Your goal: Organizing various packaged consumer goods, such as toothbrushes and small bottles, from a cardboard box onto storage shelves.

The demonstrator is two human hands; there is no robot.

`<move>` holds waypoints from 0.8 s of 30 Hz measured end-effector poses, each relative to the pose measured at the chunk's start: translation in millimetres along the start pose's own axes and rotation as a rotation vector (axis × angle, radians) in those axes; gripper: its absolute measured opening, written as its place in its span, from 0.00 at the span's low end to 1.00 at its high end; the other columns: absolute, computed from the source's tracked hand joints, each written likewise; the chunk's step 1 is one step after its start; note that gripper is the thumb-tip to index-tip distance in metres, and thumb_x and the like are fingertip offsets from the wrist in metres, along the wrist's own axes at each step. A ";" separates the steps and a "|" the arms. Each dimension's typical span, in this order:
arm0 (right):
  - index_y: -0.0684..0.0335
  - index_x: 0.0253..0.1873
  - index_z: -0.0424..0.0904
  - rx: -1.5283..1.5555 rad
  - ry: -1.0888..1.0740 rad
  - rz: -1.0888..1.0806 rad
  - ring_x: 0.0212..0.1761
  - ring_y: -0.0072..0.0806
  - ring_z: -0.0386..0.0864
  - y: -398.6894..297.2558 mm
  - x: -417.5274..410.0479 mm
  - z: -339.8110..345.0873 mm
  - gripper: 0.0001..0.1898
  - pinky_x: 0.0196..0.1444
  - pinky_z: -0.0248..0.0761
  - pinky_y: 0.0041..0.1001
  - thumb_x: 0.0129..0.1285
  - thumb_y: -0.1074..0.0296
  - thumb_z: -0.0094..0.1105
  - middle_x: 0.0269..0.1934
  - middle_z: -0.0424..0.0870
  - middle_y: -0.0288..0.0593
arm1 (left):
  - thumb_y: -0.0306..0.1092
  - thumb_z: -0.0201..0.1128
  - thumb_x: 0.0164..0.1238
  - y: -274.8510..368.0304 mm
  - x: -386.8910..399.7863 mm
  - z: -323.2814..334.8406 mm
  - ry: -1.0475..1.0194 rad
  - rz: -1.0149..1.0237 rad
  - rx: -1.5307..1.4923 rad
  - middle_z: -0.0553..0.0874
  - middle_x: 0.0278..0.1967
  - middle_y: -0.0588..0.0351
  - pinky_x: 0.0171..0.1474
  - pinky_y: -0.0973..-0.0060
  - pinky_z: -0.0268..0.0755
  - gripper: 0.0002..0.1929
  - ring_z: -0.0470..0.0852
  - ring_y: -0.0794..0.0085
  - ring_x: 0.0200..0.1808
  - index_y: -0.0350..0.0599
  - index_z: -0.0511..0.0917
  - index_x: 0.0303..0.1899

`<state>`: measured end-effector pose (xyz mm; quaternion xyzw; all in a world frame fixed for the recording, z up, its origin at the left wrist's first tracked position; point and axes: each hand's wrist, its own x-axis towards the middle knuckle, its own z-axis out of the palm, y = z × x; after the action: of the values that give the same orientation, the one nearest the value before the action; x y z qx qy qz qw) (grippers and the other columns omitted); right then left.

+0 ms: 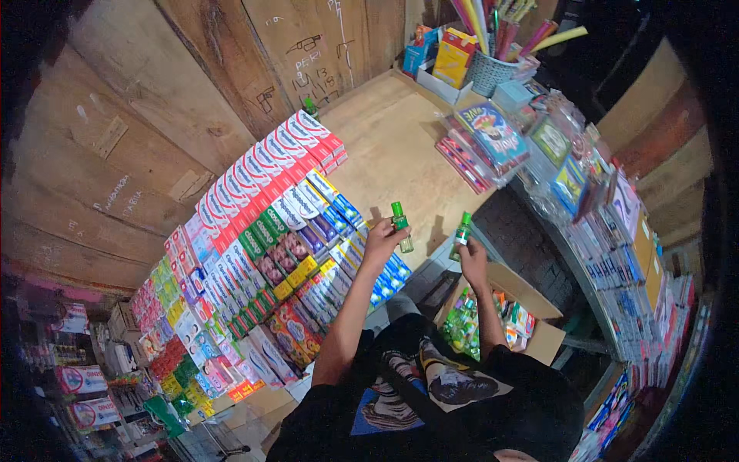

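Note:
Upright in my left hand (382, 242) is a small clear bottle (402, 226) with a green cap and a green label. My right hand (473, 261) grips a similar green-capped bottle (463, 234), tilted slightly and bearing a label. Both bottles are held apart, over the front edge of a wooden table (392, 138). Below my right forearm stands an open cardboard box (542, 341) with several green-capped bottles (462, 323) and small cartons (519, 320) inside. Another green-capped bottle (310, 107) stands by the plank wall, partly hidden behind toothpaste boxes.
Rows of Pepsodent boxes (260, 173), Closeup boxes (262, 231) and other packets cover the table's left side. At the back right are a woven basket (491, 72) of rolled paper and packaged books (491, 133). Stacked notebooks (612, 260) line the right shelf. A plank wall (202, 58) rises behind.

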<state>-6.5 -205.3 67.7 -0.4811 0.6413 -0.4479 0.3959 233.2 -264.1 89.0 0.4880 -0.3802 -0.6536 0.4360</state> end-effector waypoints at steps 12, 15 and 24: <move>0.68 0.48 0.77 0.026 -0.287 -0.242 0.30 0.17 0.72 -58.3 234.8 135.8 0.13 0.33 0.69 0.23 0.60 0.68 0.60 0.29 0.78 0.35 | 0.29 0.68 0.59 74.9 196.7 -60.5 0.196 0.290 0.257 0.85 0.38 0.57 0.42 0.77 0.75 0.13 0.82 0.76 0.38 0.38 0.78 0.45; 0.68 0.47 0.77 0.183 -0.304 -0.219 0.30 0.18 0.72 -55.3 296.7 172.6 0.15 0.32 0.68 0.23 0.59 0.65 0.62 0.29 0.78 0.37 | 0.25 0.68 0.56 96.4 244.5 -74.2 0.347 0.309 0.469 0.85 0.35 0.57 0.39 0.76 0.75 0.12 0.82 0.76 0.36 0.38 0.79 0.42; 0.66 0.51 0.76 0.097 -0.309 -0.436 0.31 0.38 0.80 -64.1 422.7 286.9 0.18 0.36 0.72 0.32 0.58 0.64 0.63 0.33 0.82 0.52 | 0.28 0.70 0.50 104.5 364.3 -134.7 0.639 0.496 0.475 0.85 0.32 0.54 0.39 0.71 0.74 0.16 0.83 0.67 0.34 0.39 0.80 0.42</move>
<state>185.1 -680.3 14.6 -0.6509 0.4324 -0.4739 0.4060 332.3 -651.1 42.3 0.6454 -0.4711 -0.2418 0.5505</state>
